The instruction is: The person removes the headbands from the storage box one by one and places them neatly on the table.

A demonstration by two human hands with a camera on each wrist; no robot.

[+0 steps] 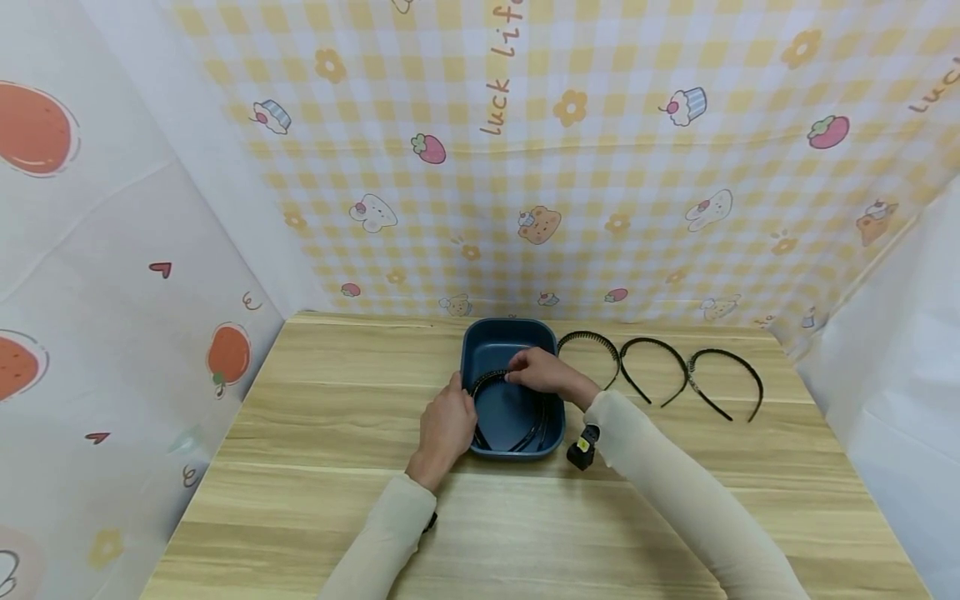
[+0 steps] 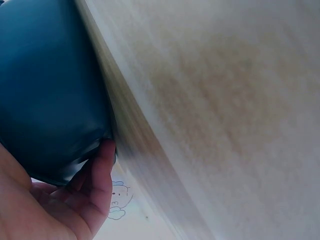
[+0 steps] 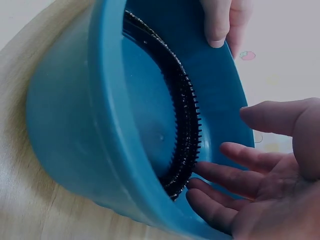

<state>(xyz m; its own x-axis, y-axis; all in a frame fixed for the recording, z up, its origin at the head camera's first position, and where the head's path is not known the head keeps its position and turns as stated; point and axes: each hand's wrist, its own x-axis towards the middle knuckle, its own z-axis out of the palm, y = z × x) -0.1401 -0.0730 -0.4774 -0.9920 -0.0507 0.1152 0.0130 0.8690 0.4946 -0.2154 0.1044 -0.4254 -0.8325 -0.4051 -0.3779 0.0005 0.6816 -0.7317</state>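
Note:
A deep blue plastic bin stands on the table, holding black toothed headbands that lie nested together as a curved stack. My left hand grips the bin's left rim; the right wrist view shows its thumb inside the wall. Over the bin's right side reaches my right hand. In the right wrist view its fingers are spread and loosely extended beside the headbands, the thumb well apart, with nothing pinched between them. Whether a fingertip touches the stack is hard to tell.
Right of the bin, three more black headbands lie in a row on the wooden table: one beside the bin, a middle one and a far right one. A patterned cloth hangs along the table's back edge.

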